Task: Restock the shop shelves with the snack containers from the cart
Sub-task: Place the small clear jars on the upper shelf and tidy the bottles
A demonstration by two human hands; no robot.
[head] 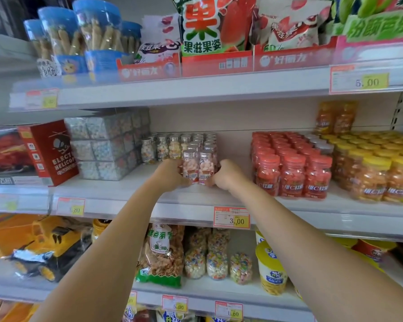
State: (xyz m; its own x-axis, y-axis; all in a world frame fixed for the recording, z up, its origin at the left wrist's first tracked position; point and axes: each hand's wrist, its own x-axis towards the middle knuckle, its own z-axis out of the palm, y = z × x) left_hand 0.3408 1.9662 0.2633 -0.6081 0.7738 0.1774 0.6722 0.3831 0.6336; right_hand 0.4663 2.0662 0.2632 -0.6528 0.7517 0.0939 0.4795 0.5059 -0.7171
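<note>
Since both arms are stretched up to the middle shelf [149,194], it's easy to spot: a pair of pink candy bottles [192,168] with silver caps is held upright, side by side and touching, just left of the block of red-lidded jars [291,166]. The left hand [172,176] is curled round the bottle farther from the red-lidded jars, and the right hand [227,176] is curled against the nearer one, so the pair is squeezed in between. Whether the bottoms are actually set down on the shelf can't be told, since the fingers are in the way. More silver-capped bottles [170,147] are lined up behind the pair and further left of the red-lidded jars, with a stack of clear candy boxes [107,147] beyond those. Right of the red-lidded jars, yellow-lidded jars [377,173] are packed in. A 3.00 price tag [232,218] is clipped to the shelf edge below and left of the red-lidded jars.
</note>
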